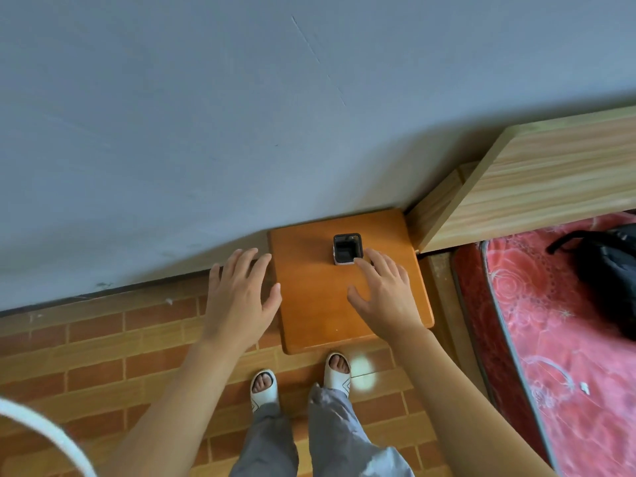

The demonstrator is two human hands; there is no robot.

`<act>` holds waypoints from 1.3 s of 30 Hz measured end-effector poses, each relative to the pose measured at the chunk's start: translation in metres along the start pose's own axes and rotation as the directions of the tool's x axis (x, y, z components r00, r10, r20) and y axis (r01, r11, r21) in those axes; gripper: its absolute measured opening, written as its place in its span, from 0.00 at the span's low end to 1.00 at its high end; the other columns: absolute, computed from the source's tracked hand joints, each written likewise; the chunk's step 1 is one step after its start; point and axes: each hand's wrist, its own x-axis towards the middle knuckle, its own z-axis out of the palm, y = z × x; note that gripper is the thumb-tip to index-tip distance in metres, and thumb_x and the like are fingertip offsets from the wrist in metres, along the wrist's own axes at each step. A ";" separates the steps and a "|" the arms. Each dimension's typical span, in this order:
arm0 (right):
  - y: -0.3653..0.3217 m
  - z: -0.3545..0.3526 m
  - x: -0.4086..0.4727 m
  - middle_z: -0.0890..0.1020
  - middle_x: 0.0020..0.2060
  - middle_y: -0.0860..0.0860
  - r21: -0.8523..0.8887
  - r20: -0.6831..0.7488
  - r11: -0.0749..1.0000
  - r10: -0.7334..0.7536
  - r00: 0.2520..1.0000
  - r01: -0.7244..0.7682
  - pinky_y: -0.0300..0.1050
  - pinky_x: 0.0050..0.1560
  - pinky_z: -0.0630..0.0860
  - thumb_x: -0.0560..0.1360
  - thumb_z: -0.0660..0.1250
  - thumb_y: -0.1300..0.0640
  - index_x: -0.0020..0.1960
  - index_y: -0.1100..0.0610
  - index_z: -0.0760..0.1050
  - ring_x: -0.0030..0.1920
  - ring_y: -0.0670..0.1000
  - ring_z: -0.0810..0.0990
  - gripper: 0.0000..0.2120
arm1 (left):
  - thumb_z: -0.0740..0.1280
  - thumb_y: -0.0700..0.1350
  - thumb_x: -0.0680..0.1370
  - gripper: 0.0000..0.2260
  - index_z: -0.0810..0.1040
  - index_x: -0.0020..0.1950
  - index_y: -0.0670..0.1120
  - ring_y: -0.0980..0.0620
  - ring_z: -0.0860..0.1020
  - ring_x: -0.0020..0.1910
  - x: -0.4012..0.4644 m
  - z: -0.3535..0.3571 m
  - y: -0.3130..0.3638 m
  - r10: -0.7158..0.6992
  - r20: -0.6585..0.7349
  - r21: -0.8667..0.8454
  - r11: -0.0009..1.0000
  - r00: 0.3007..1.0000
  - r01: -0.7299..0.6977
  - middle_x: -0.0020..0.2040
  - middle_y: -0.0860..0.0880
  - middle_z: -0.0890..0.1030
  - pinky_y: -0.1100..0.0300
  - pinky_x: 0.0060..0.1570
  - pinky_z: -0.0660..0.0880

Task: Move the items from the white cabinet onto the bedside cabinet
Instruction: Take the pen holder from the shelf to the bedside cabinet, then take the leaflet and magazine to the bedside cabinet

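A small square black holder (347,249) with a pale base stands on the orange-brown bedside cabinet (316,304), near its back edge by the wall. My right hand (382,290) hovers over the cabinet's right half, fingers spread, its fingertips just in front of the holder; whether they touch it I cannot tell. My left hand (241,290) is spread over the cabinet's left edge and holds nothing. The white cabinet is out of view.
A grey wall (206,132) runs behind the cabinet. To the right stand a wooden headboard (537,187) and a bed with a red patterned mattress (568,339) bearing a black bag (609,270). My feet in white slippers (299,380) stand on brick-pattern floor.
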 end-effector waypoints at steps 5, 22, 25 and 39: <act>-0.035 -0.068 -0.009 0.67 0.77 0.51 -0.086 0.035 0.991 -0.103 0.994 0.105 0.58 0.78 0.61 0.81 0.60 0.40 0.74 0.51 0.71 0.78 0.54 0.63 0.25 | 0.60 0.58 0.82 0.24 0.70 0.75 0.48 0.43 0.67 0.76 -0.028 -0.056 0.013 -0.067 -0.025 0.011 0.998 0.997 0.068 0.76 0.45 0.71 0.37 0.72 0.67; -0.233 -0.133 -0.013 0.66 0.78 0.52 0.022 0.139 0.777 -0.625 0.768 0.629 0.60 0.78 0.59 0.81 0.59 0.43 0.73 0.52 0.71 0.78 0.55 0.63 0.24 | 0.56 0.60 0.83 0.24 0.66 0.77 0.54 0.48 0.60 0.80 -0.191 -0.180 -0.063 -0.460 -0.193 -0.001 0.883 0.867 0.469 0.79 0.51 0.65 0.40 0.78 0.59; -0.287 -0.124 -0.027 0.67 0.78 0.53 0.015 0.170 0.702 -0.704 0.690 0.712 0.59 0.78 0.59 0.81 0.60 0.43 0.73 0.52 0.72 0.78 0.56 0.63 0.23 | 0.55 0.60 0.83 0.25 0.63 0.79 0.56 0.50 0.58 0.81 -0.242 -0.193 -0.092 -0.553 -0.230 -0.037 0.827 0.801 0.560 0.80 0.52 0.63 0.41 0.79 0.57; -0.581 -0.057 -0.208 0.69 0.77 0.47 0.126 0.222 0.356 -0.920 0.324 0.926 0.56 0.78 0.60 0.80 0.54 0.40 0.72 0.48 0.73 0.77 0.51 0.66 0.26 | 0.53 0.63 0.79 0.28 0.75 0.73 0.51 0.48 0.70 0.73 -0.557 -0.227 -0.255 -0.787 -0.406 -0.253 0.585 0.464 0.771 0.73 0.50 0.74 0.40 0.69 0.70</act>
